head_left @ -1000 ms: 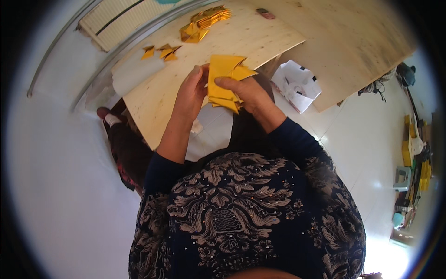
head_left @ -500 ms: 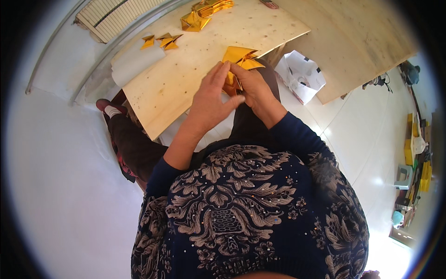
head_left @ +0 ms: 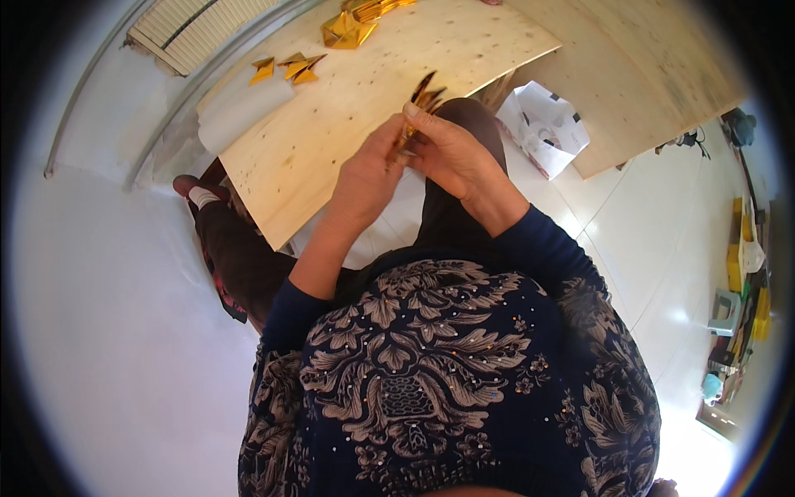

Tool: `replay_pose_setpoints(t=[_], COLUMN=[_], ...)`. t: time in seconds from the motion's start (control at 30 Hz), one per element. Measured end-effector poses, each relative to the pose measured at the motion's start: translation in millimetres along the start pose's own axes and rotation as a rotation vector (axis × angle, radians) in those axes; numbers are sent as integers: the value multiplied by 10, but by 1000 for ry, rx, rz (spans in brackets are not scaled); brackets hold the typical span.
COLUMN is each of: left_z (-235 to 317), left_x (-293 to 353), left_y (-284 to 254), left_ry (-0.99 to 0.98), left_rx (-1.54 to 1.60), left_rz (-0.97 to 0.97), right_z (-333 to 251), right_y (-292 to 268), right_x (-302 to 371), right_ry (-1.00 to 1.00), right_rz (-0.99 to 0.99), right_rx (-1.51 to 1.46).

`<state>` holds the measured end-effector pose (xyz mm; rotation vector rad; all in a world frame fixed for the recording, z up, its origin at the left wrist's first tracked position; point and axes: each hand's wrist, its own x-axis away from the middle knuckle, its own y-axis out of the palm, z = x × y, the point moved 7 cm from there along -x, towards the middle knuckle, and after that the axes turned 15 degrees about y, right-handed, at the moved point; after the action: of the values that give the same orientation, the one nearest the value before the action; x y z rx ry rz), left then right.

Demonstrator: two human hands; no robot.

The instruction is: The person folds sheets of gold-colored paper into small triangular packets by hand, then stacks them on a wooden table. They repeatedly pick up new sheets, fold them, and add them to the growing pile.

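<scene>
Between my hands is a folded gold foil paper piece (head_left: 426, 98), held up over my knee close to the near edge of the wooden board. It is turned edge-on, so its pointed layers show as a narrow fan. My left hand (head_left: 369, 178) closes on its lower left side. On the other side my right hand (head_left: 455, 157) pinches it, thumb on top. My fingers cover most of its lower part.
On the plywood board (head_left: 331, 124) lie small gold folded pieces (head_left: 300, 68), a larger gold folded piece (head_left: 348, 31) and a gold stack (head_left: 381, 7) behind it. A white paper bag (head_left: 542, 128) stands on the floor at right. Beyond it is another wooden panel (head_left: 629, 83).
The gold piece has turned from showing its broad face to edge-on. My left hand has shifted down and its fingers have closed in; my right thumb now presses on top.
</scene>
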<state>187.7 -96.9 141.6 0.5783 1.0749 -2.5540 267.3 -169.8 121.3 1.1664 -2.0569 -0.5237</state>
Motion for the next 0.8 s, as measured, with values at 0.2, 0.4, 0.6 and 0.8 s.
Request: replay_pose_setpoints(t=[0.2, 0.4, 0.6, 0.8], left_z=[-225, 215, -42, -57], left_x=[120, 223, 141, -46], left_y=[-67, 4, -209, -39], left_ry=[-215, 247, 158, 40], left_rx=[367, -245, 197, 857], left_rz=[328, 242, 104, 207], right_z=[64, 37, 45, 170], right_y=[43, 74, -75, 46], right_x=[-75, -20, 115, 186], right_ry=[-39, -172, -23, 65], right_rz=[26, 11, 80, 32], right_rx=[189, 117, 155, 97])
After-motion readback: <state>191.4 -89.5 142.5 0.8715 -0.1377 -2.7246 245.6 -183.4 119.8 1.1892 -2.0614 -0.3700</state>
